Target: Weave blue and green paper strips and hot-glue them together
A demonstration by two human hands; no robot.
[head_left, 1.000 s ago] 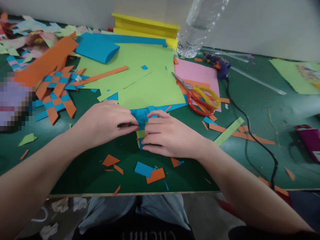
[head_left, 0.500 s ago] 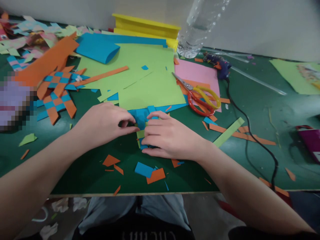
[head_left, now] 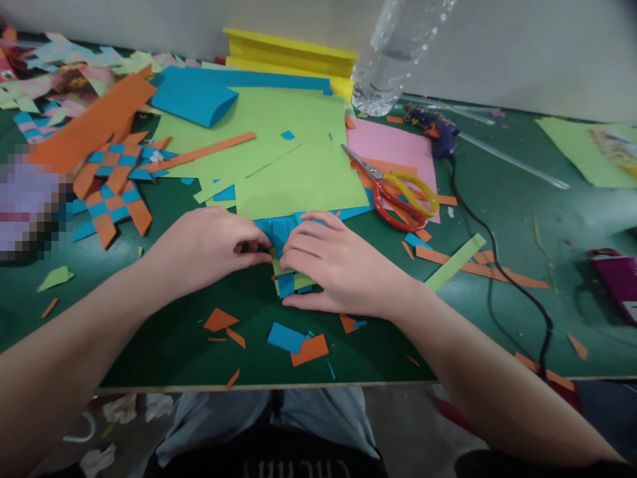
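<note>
- I see the blue-and-green woven strips (head_left: 286, 284) at the near edge of the large green sheet (head_left: 303, 182), partly covered; I can't tell whether they touch it.
- The right hand (head_left: 343, 265) lies over the weave, thumb and fingers parted. If its pressure eases or slides, I'd expect loose strips to skew.
- The left hand (head_left: 212, 242), near the sheet's lower left corner, has thumb and forefinger nearly together by the weave; I can't tell whether they pinch paper. A hard tug there could crease or pull out a strip.
- Paper scraps (head_left: 286, 337) lie nearer me than the sheet; dragging the weave over them could catch one underneath.
- Right of the sheet, a careless sweep of the right hand could knock the scissors (head_left: 407, 192).
</note>
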